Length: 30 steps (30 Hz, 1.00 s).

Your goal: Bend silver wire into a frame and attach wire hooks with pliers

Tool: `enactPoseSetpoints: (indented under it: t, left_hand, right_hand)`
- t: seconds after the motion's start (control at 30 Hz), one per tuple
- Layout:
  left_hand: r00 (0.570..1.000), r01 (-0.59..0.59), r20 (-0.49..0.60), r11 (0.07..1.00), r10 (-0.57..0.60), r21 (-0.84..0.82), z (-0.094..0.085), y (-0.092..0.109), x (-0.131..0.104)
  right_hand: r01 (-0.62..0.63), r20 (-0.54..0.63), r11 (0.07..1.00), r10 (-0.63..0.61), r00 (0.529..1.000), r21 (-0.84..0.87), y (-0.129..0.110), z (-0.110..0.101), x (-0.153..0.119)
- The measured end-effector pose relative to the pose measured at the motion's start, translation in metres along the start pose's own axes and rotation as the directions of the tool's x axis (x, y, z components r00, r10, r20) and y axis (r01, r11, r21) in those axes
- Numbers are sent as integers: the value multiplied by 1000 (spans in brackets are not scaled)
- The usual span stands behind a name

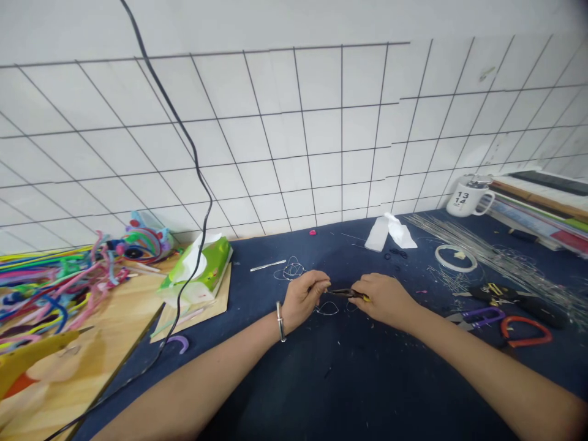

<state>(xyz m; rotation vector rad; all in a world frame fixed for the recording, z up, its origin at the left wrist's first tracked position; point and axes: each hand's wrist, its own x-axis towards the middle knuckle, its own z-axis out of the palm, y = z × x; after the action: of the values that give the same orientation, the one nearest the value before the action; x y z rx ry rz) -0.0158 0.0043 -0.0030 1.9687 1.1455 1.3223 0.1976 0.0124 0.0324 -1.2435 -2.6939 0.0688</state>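
Observation:
My right hand (380,297) is closed round dark pliers (351,294) with yellow on the handle, their jaws pointing left. Facing it, my left hand (304,297), with a silver bangle (280,321) on the wrist, is pinched at the tip of the pliers; what lies between its fingers is too small to make out. A thin looped wire (327,308) hangs or lies just below the fingertips. Behind my left hand, a tangle of thin silver wire (292,268) rests on the dark blue cloth (331,380).
Colourful pipe cleaners (59,282), a yellow glue gun (37,361) and a green tissue pack (199,269) are at left, with a black cable (193,147) hanging in front. At right are wires (487,248), scissors (526,331), a white mug (465,197) and stacked books (546,208).

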Motion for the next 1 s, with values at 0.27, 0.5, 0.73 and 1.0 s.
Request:
enactPoseSetpoints:
  t: [0.27,0.5,0.73,1.0]
  left_hand:
    - [999,-41,19,997,40,65,-1,2,0]
    - [996,-89,32,984,85,152,-3,6,0]
    - [989,-146,47,970,140,197,-4,7,0]
    - [985,-169,62,956,158,241,-5,8,0]
  right_hand:
    - [-7,14,1000,6,1000,18,0,1,0]
    - [-18,13,1000,18,1000,17,0,2,0]
    - [-11,12,999,11,1000,41,0,3,0]
    - [-15,27,998,13,1000,63,1,5,2]
